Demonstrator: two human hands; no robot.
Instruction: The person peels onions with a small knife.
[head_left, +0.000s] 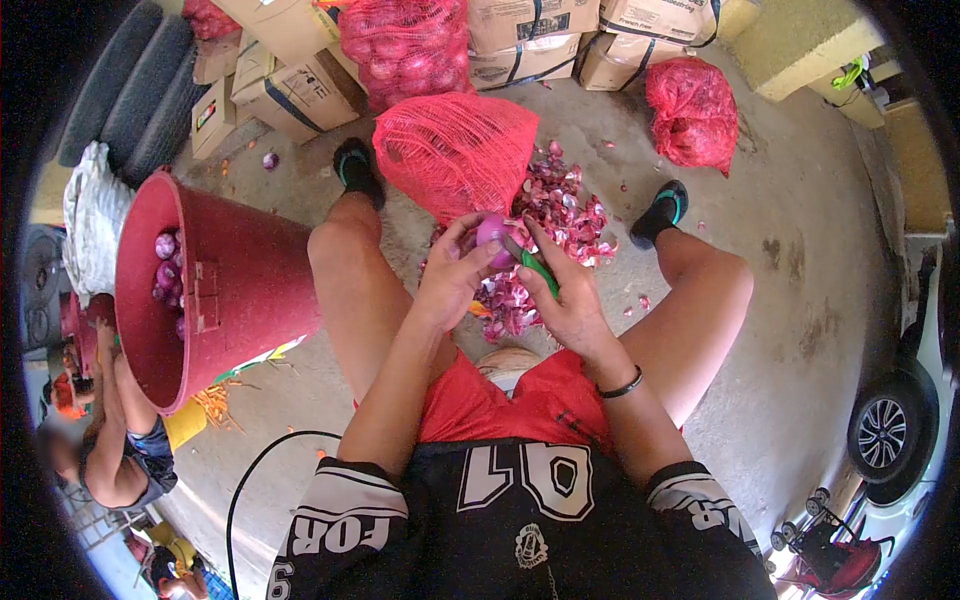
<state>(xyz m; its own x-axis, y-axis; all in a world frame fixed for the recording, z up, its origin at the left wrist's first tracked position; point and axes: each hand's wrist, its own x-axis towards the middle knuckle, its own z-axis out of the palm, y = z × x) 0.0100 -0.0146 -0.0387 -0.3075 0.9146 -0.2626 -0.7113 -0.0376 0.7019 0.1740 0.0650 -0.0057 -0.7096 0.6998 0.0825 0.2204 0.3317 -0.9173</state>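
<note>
A purple onion [492,232], its smooth skin showing, is gripped in my left hand [450,275] with fingers wrapped around its side. My right hand [568,295] is closed around the green handle of a small knife [538,270]. The blade lies against the onion's right side, partly hidden by the fingers. Below both hands, a heap of onion skins [570,215] covers the floor between my feet. Just beyond my left hand, a red mesh sack [455,150] slumps against the heap.
To the left stands a large red tub [250,290] with several onions [168,265] inside. A full mesh sack of onions [405,55], cardboard boxes [530,25] and another red sack [692,115] line the back. One loose onion [271,160] lies on the floor. A co-worker [120,440] sits at far left.
</note>
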